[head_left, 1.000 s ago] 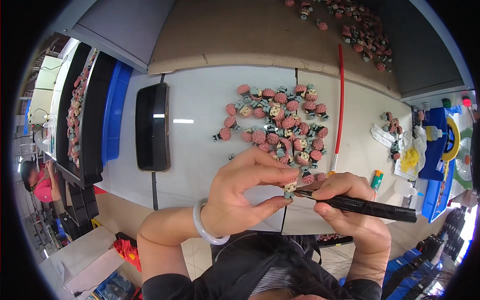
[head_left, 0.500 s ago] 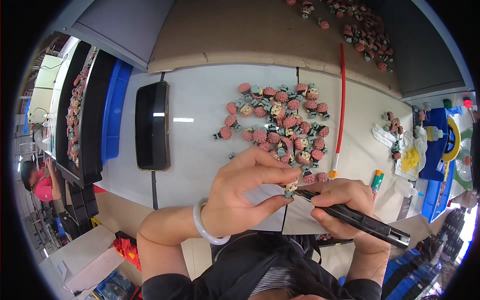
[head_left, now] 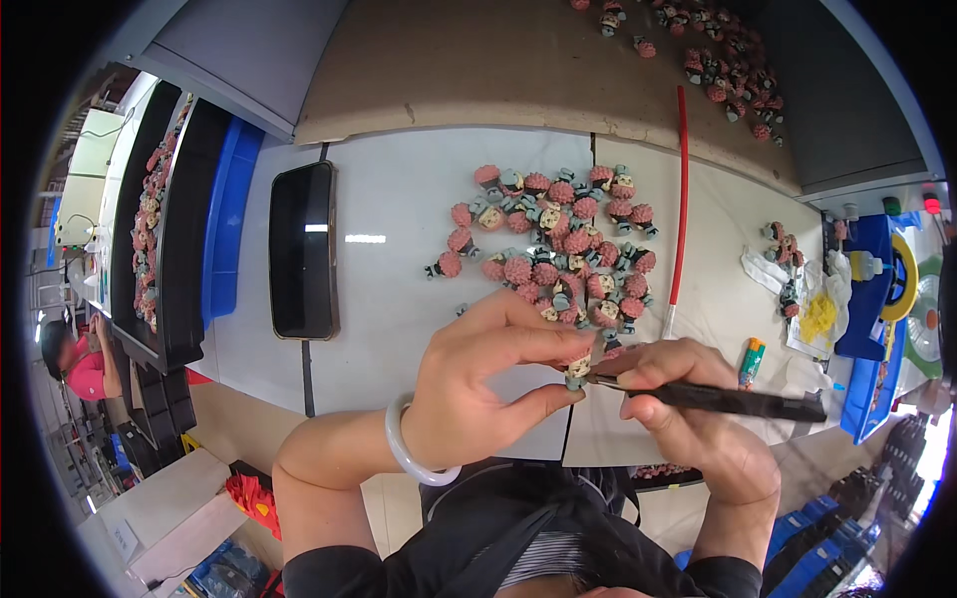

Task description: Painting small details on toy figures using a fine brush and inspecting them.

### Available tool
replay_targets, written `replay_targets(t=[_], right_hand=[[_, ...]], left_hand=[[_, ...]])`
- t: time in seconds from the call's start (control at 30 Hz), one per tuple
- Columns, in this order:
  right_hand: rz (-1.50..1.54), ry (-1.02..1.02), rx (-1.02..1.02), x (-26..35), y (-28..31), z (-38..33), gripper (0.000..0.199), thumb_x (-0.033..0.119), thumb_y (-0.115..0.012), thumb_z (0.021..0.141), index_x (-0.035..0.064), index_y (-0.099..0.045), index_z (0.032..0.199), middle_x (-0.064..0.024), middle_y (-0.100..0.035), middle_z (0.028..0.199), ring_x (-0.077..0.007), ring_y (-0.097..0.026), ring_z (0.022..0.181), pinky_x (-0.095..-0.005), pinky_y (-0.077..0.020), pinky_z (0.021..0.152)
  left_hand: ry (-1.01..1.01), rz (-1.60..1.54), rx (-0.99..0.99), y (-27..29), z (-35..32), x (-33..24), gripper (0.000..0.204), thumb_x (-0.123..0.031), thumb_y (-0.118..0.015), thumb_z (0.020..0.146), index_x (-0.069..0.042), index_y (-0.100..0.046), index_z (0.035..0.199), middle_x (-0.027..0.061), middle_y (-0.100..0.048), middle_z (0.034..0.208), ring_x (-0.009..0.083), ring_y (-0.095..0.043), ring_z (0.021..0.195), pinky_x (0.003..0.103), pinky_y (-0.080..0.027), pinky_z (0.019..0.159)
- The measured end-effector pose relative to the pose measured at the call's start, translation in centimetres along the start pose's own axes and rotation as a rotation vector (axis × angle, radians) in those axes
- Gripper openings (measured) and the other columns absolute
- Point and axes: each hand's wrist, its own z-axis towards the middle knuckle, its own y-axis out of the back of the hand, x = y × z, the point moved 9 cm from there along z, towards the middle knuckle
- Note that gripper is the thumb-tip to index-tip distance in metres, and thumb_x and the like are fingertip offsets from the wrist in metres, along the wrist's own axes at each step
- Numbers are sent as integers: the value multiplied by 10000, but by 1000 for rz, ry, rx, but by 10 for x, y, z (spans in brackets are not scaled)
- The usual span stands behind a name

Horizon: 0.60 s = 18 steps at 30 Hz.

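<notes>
Between thumb and fingers, my left hand (head_left: 488, 374) pinches a small figurine (head_left: 578, 369) with a pale face and grey-green parts. My right hand (head_left: 688, 394) grips a black utility knife (head_left: 743, 400), its handle blurred and pointing off to the right. The knife's tip meets the figurine or lies right beside it; contact is hard to make out. Just beyond my hands, a cluster of similar figurines (head_left: 573, 239) with bumpy pink hair covers the white tabletop (head_left: 399, 259).
A black phone (head_left: 303, 249) lies left of the cluster. To the right are a red-handled brush (head_left: 682, 199), a green lighter (head_left: 753, 361) and a stained yellow wipe (head_left: 817, 317). More figurines (head_left: 733, 75) sit on the brown shelf (head_left: 478, 70). A person in pink (head_left: 90, 374) sits far left.
My right hand has turned, swinging the knife's rear end upward toward level. The blade end stays by the figurine, while my left hand barely moves.
</notes>
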Motion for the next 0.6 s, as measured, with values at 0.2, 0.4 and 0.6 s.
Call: replay_targets(t=[0.2,0.4,0.6], right_hand=[[317,-174,-13,-26,1,-4,172,110,-667,768,-14,-578,848,-77,-619,751,-104,-581,634,-224,-455,565],[351,-151,-7,-23,2,-4,183,128,-671,768,-10,-573,837,-51,-594,725,-82,-561,637,-216,-437,548],[-35,192,-52,14,15,-7,161,161,-632,779,61,-513,821,-121,-617,748,-246,-626,692,-343,-505,687]], left_hand=[[60,-171,14,-2,0,7,443,120,-729,563,15,-605,975,100,-514,945,184,-582,871,303,-522,792],[74,-221,46,-4,1,7,451,108,-731,574,7,-584,989,98,-510,953,181,-581,876,306,-520,795],[38,-144,13,0,1,8,443,100,-714,589,0,-555,990,102,-507,963,192,-577,894,303,-505,792]])
